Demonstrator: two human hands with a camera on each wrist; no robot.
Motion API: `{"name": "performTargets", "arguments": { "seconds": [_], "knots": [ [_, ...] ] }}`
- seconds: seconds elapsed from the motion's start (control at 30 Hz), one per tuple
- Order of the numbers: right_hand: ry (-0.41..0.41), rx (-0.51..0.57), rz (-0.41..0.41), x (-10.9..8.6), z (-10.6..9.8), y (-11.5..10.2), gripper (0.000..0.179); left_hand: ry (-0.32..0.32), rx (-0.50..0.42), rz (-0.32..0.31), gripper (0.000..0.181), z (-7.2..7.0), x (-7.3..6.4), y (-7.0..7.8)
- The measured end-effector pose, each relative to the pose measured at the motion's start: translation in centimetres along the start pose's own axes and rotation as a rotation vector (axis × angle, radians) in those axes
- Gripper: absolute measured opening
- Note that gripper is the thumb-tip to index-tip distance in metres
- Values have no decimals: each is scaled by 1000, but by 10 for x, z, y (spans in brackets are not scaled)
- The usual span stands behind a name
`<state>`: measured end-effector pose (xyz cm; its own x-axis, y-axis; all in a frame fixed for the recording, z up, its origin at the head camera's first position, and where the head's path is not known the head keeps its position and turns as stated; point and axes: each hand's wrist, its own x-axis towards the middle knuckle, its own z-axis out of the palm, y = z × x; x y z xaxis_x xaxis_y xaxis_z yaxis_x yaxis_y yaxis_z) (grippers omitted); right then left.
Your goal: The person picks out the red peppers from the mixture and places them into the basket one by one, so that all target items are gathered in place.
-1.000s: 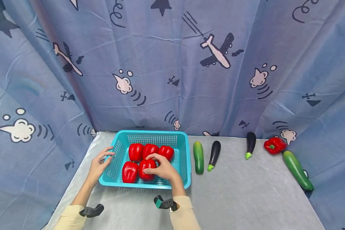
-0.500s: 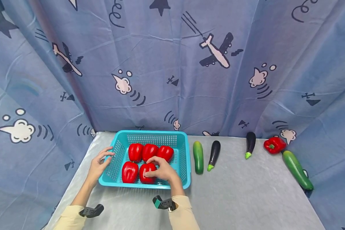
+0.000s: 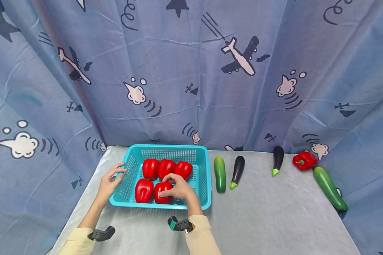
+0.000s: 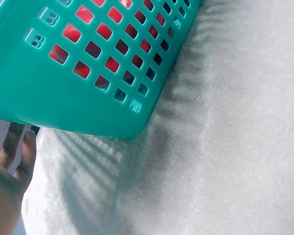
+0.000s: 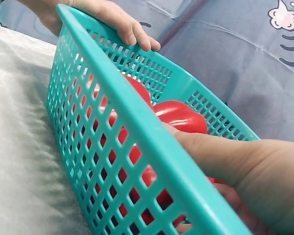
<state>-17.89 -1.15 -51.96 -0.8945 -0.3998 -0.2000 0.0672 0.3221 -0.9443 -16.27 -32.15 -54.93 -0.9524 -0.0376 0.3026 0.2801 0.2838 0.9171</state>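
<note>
A turquoise plastic basket (image 3: 166, 205) holds several red bell peppers in two rows. My right hand (image 3: 179, 188) reaches into it and grips the front right bell pepper (image 3: 164, 197), thumb on the near face and fingers at its far side. In the right wrist view the basket wall hides most of this pepper. My left hand (image 3: 107, 183) holds the basket's left rim, its fingers hooked over the edge, as the right wrist view shows. Beside the gripped pepper lies another bell pepper (image 3: 144, 191), with a back row pepper (image 3: 166, 168) behind.
Right of the basket lie a cucumber (image 3: 220, 174) and an eggplant (image 3: 238, 172). Farther right are another eggplant (image 3: 278, 161), a red bell pepper (image 3: 305, 161) and a second cucumber (image 3: 329, 188) at the table's edge. A patterned curtain (image 3: 166, 120) rises behind the grey-white table (image 3: 258, 219).
My right hand has moved slightly toward me with the front right bell pepper, which now sits lower, nearer the basket's front wall. My left hand has stayed on the rim.
</note>
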Motion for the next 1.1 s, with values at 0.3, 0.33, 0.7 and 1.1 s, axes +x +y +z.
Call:
{"name": "performTargets", "arguments": {
  "seconds": [0.3, 0.33, 0.7, 1.1],
  "knots": [
    [71, -6, 16, -1, 1, -1, 35, 3, 0, -2, 21, 0, 0, 1],
    [76, -20, 15, -1, 0, -1, 36, 3, -3, 0, 20, 0, 0, 1],
    [79, -25, 10, -2, -2, 0, 34, 3, 5, -1, 19, -1, 1, -3],
    [82, 13, 46, -1, 1, 2, 32, 7, -1, -12, 20, 0, 0, -3]
  ]
}}
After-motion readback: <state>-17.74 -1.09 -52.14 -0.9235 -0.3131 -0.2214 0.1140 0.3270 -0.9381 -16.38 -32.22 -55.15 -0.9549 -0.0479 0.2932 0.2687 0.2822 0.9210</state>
